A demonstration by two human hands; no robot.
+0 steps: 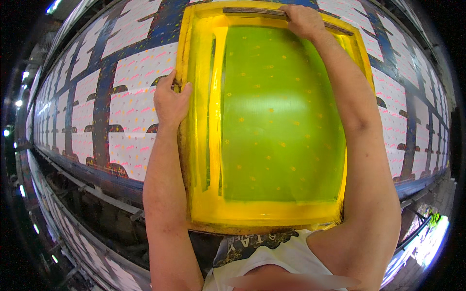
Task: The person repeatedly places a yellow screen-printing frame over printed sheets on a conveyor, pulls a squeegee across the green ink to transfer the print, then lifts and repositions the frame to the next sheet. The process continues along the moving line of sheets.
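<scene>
My right grip [304, 22] closes over the dark bar [255, 12] along the far side of the yellow frame [267, 212]; my left grip [171, 103] clasps that frame's left edge. The frame sits right before me, over the blue counter [164, 26], with green mesh [281, 116] across its middle. White pieces [141, 65] on both sides already carry pink and orange marks; how many remain unmarked, I cannot tell.

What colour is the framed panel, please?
The panel is green, speckled orange; it shows best in the head view.
</scene>
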